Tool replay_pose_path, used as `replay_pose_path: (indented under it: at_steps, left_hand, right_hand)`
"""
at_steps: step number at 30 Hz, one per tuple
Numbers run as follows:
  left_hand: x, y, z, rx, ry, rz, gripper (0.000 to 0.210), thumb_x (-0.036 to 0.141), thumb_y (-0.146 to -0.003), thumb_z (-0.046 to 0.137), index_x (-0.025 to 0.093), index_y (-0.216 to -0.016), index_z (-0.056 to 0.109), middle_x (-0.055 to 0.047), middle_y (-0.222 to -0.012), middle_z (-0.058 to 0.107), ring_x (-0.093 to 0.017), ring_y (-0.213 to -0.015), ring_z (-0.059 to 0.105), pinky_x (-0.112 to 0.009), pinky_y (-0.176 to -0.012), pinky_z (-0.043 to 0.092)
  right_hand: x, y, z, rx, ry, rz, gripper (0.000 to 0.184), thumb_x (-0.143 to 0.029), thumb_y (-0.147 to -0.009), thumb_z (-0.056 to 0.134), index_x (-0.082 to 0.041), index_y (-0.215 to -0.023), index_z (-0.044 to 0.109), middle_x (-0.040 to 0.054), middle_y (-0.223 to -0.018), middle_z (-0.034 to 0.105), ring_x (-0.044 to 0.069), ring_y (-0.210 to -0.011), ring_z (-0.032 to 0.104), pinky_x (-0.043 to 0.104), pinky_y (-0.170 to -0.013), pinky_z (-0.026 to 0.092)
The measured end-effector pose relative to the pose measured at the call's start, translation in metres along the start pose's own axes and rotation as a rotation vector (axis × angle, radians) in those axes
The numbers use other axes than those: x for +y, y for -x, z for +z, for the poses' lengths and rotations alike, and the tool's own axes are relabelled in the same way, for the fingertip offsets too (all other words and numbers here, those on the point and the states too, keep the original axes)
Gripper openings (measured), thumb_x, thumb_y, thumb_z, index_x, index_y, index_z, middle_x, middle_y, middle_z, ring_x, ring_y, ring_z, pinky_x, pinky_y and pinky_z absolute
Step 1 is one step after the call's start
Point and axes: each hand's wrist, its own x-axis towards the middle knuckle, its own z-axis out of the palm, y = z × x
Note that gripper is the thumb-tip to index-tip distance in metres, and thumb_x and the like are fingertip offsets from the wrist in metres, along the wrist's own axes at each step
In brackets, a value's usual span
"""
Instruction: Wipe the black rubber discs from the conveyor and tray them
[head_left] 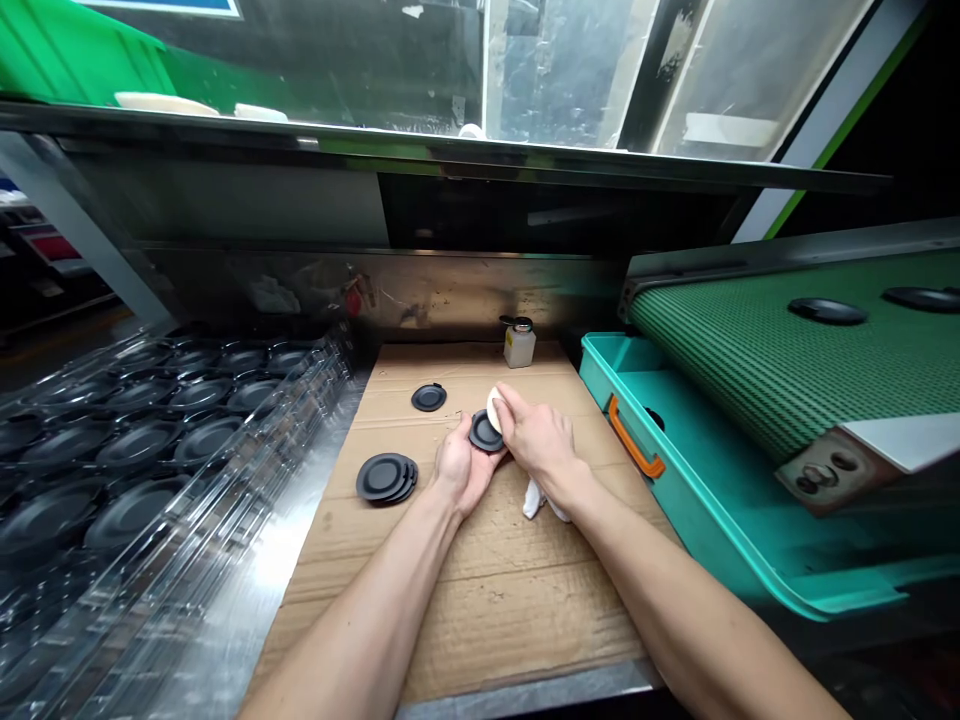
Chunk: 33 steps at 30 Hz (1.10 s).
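My left hand [459, 468] holds a round black plastic lid [486, 431] by its edge, above the cardboard sheet [495, 590]. In my right hand [536, 435] a white round pad [494, 408] is pinched and meets the lid's upper rim. Left of my hands lies a small stack of black lids [385, 478], and a single black lid [429, 397] rests farther back. A crumpled white cloth [533, 498] sits partly hidden beneath my right wrist. Near the back of the cardboard stands a small bottle [519, 343] with a dark top.
Clear plastic trays [247, 470] filled with black lids stand at the left. On the right, a turquoise bin [675, 500] with an orange handle [634, 440] sits below a green conveyor belt [750, 340] carrying black lids [828, 311]. A metal shelf edge [450, 150] crosses above.
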Motion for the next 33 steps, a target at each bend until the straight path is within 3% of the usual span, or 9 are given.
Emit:
replay_pose_path:
  at_steps: [16, 18, 22, 25, 33]
  left_hand:
    - [0.002, 0.001, 0.001, 0.054, 0.068, -0.028, 0.038, 0.032, -0.097, 0.035, 0.009, -0.1, 0.065, -0.015, -0.104, 0.071, -0.023, -0.105, 0.065, -0.037, -0.095, 0.052]
    - [0.002, 0.001, 0.001, 0.05, 0.07, -0.039, 0.038, 0.032, -0.097, 0.035, 0.008, -0.098, 0.065, -0.016, -0.103, 0.071, -0.023, -0.105, 0.065, -0.036, -0.095, 0.052]
    - [0.002, 0.002, 0.001, 0.067, 0.05, -0.021, 0.035, 0.031, -0.097, 0.035, 0.01, -0.099, 0.064, -0.014, -0.103, 0.071, -0.023, -0.104, 0.065, -0.038, -0.094, 0.052]
    - [0.001, 0.002, 0.0, 0.045, 0.038, -0.045, 0.034, 0.031, -0.097, 0.038, 0.009, -0.098, 0.064, -0.016, -0.102, 0.071, -0.023, -0.104, 0.065, -0.037, -0.094, 0.053]
    - [0.013, 0.003, -0.004, 0.0, 0.019, -0.047, 0.039, 0.034, -0.098, 0.033, 0.007, -0.101, 0.061, -0.023, -0.12, 0.063, -0.028, -0.106, 0.065, -0.04, -0.085, 0.055]
  right_hand:
    - [-0.007, 0.004, 0.01, 0.066, 0.185, -0.077, 0.049, -0.051, -0.1, 0.022, -0.038, -0.146, 0.034, 0.0054, -0.084, 0.071, 0.023, -0.073, 0.068, 0.032, -0.066, 0.047]
    - [-0.007, 0.005, 0.01, 0.064, 0.189, -0.115, 0.048, -0.051, -0.1, 0.024, -0.04, -0.145, 0.034, 0.0051, -0.085, 0.071, 0.024, -0.073, 0.068, 0.032, -0.066, 0.047]
    - [-0.009, 0.006, 0.009, 0.053, 0.188, -0.04, 0.049, -0.05, -0.1, 0.023, -0.036, -0.145, 0.035, 0.0074, -0.085, 0.071, 0.024, -0.074, 0.068, 0.032, -0.067, 0.046]
    - [-0.009, 0.005, 0.008, 0.021, 0.156, -0.09, 0.049, -0.051, -0.099, 0.025, -0.037, -0.145, 0.035, 0.007, -0.087, 0.071, 0.024, -0.075, 0.067, 0.032, -0.069, 0.046]
    - [0.043, -0.018, 0.006, 0.199, -0.065, 0.19, 0.051, -0.05, -0.1, 0.021, -0.031, -0.142, 0.044, 0.009, -0.102, 0.07, 0.024, -0.091, 0.065, 0.031, -0.075, 0.042]
